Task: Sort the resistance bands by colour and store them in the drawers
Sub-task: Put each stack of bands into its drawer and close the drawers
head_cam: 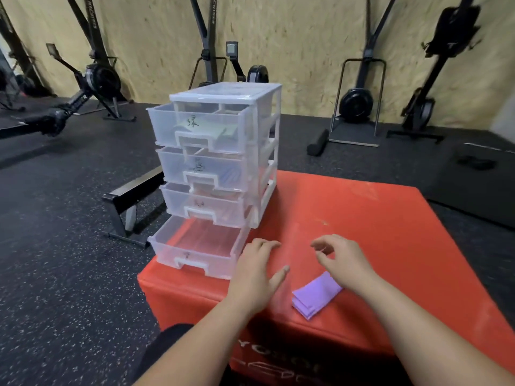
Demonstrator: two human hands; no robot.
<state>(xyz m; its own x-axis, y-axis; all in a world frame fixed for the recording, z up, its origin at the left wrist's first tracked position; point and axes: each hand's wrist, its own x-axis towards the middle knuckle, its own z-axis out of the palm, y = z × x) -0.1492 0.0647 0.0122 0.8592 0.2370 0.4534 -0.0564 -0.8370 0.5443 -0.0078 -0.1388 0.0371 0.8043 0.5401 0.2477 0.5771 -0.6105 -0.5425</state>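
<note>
A red box (pixel 362 218) stands on speckled black flooring (pixel 69 274); exercise machines (pixel 100 79) line the plywood wall (pixel 306 37).

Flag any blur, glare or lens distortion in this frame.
Head view: wide-angle bending tilts the rowing machines at the edges; the left hand and right hand look slightly motion-smeared; labels on the drawer unit are soft, the lower ones unreadable; the purple bands are fairly sharp; lighting is even, no hard glare on the red box.

Plywood wall (pixel 306 37), speckled floor (pixel 55 274), rowing machines (pixel 94 79)
</note>
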